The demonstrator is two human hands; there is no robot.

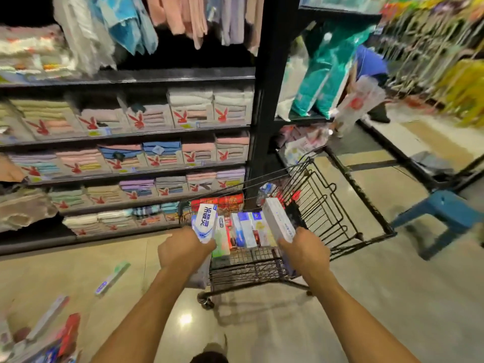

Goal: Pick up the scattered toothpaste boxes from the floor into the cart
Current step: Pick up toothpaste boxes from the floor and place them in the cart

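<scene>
A black wire cart (340, 213) stands in front of me with several toothpaste boxes (243, 229) lying in its basket. My left hand (183, 250) grips a white and blue toothpaste box (205, 221) over the cart's near left corner. My right hand (305, 251) grips a long white toothpaste box (277, 218) over the near right side of the basket. On the floor to the left lie a green and white box (112, 277), a pale box (48, 317) and a red box (69, 334).
Shelves of folded towels (131, 153) run along the left. A black shelf post (272, 100) rises just behind the cart. A blue plastic stool (442, 216) stands at the right. Farther down the aisle a person in blue (369, 66) bends over.
</scene>
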